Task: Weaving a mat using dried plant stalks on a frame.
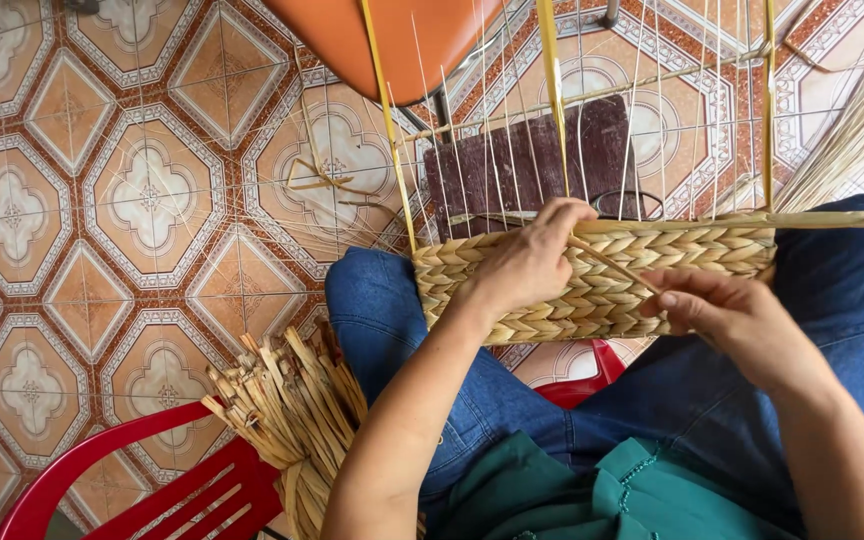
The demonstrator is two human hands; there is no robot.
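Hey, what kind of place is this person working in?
Probably a home or small craft workspace used for hand weaving. The floor is patterned ceramic tile, a bundle of dried straw lies on a red plastic chair, and both hands work a half-woven straw basket resting on the person's lap.

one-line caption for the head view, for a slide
Both hands weave a straw strand into a braided basket panel on the lap.

Woven straw panel (592, 280): pale gold, herringbone plaits, several rows finished, lying flat across the lap in blue jeans | Uprights (552, 90): yellow stakes and thin pale strands rising from its top edge, unwoven | Loose strand (607, 262): slim, straw-coloured, slanting across the weave between both hands.
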